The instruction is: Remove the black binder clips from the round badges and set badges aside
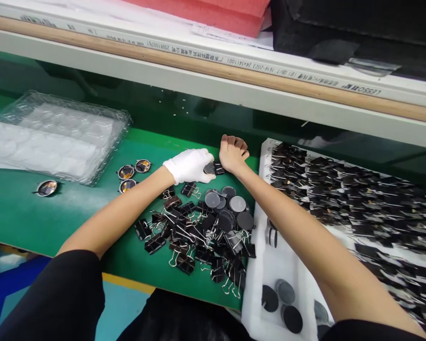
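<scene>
My left hand, in a white glove, is closed on a dark round disc. A black binder clip sits at the disc's right edge, between my two hands. My bare right hand is right beside that clip, its heel close against it and its loosely bent fingers apart; the thumb is hidden. Just below lie a heap of black binder clips with silver wire handles and a small pile of grey and black discs.
Clear plastic trays lie at left, near several round pieces with amber reflections. At right, a white foam tray holds loose discs and dense rows of clipped pieces. A shelf edge with boxes crosses above the green table.
</scene>
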{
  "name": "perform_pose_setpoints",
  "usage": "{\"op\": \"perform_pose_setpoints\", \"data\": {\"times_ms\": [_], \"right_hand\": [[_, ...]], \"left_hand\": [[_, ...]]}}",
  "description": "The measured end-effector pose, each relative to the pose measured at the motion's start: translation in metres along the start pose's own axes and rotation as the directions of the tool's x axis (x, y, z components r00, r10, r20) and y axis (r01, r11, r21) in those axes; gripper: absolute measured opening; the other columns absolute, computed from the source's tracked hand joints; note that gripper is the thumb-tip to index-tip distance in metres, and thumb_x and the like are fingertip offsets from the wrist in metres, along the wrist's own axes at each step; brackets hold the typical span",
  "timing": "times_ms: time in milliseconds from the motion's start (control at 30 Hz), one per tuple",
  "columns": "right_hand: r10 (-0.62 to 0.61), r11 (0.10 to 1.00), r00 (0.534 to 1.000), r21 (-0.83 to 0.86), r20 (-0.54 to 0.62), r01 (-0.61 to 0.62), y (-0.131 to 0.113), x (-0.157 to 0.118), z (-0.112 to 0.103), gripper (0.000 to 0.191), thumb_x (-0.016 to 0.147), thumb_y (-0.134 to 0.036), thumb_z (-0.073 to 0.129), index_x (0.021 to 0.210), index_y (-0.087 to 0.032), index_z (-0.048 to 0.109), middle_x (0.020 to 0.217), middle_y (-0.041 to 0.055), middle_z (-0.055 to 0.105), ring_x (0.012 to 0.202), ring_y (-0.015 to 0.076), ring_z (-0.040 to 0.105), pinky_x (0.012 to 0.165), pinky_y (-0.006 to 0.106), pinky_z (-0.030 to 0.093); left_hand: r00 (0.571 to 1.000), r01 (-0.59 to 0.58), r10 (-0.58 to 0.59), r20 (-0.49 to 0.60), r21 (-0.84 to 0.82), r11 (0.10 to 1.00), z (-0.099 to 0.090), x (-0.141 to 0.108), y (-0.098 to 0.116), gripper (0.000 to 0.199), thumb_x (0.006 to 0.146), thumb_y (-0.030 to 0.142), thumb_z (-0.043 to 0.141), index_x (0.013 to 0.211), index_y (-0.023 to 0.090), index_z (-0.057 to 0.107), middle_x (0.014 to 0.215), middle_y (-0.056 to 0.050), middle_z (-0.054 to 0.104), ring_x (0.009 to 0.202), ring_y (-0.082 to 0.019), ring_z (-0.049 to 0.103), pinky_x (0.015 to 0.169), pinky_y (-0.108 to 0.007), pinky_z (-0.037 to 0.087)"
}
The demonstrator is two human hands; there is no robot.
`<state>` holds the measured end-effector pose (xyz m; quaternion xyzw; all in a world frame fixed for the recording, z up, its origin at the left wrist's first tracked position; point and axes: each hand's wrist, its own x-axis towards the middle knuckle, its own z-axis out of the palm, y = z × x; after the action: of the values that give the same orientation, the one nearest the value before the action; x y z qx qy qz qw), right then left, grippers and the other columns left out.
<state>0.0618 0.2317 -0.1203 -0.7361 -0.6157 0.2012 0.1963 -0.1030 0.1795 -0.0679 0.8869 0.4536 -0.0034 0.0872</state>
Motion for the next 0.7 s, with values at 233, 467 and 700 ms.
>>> {"op": "perform_pose_setpoints", "data": {"times_ms": [233, 467, 700], "right_hand": [[-0.016, 1.000, 1.000, -0.019, -0.014, 0.016, -0.003, -0.003, 0.000, 0.050, 0.108, -0.054, 0.019, 0.133, -0.026, 0.052, 0.153, 0.0148, 0.041, 0.153, 0.0325, 0.026, 0.123, 0.063, 0.017], [-0.251, 0.962, 0.960, -0.145, -0.127, 0.232, -0.033, -0.033, -0.046, 0.053, 0.108, -0.054, 0.027, 0.128, -0.021, 0.061, 0.145, 0.0189, 0.052, 0.142, 0.0376, 0.038, 0.115, 0.062, 0.025], [-0.405, 0.705, 0.748, -0.341, 0.525, 0.622, -0.072, -0.127, -0.077, 0.055, 0.099, -0.057, 0.047, 0.095, -0.013, 0.079, 0.110, 0.0226, 0.071, 0.111, 0.0390, 0.060, 0.102, 0.055, 0.035]], "left_hand": [[1.000, -0.009, 0.009, -0.021, 0.020, 1.000, 0.006, 0.000, -0.003, 0.046, 0.090, 0.056, 0.062, 0.112, 0.016, 0.071, 0.106, -0.012, 0.070, 0.094, -0.030, 0.070, 0.073, -0.035, 0.046], [0.991, 0.130, -0.127, -0.049, 0.069, 0.989, 0.000, -0.004, 0.005, 0.051, 0.088, 0.060, 0.062, 0.108, 0.014, 0.071, 0.104, -0.015, 0.074, 0.095, -0.033, 0.073, 0.075, -0.037, 0.051], [0.968, 0.246, -0.251, 0.017, 0.153, 0.957, -0.034, -0.026, -0.016, 0.073, 0.098, 0.069, 0.041, 0.138, 0.012, 0.063, 0.111, -0.020, 0.073, 0.096, -0.037, 0.073, 0.079, -0.043, 0.053]]}}
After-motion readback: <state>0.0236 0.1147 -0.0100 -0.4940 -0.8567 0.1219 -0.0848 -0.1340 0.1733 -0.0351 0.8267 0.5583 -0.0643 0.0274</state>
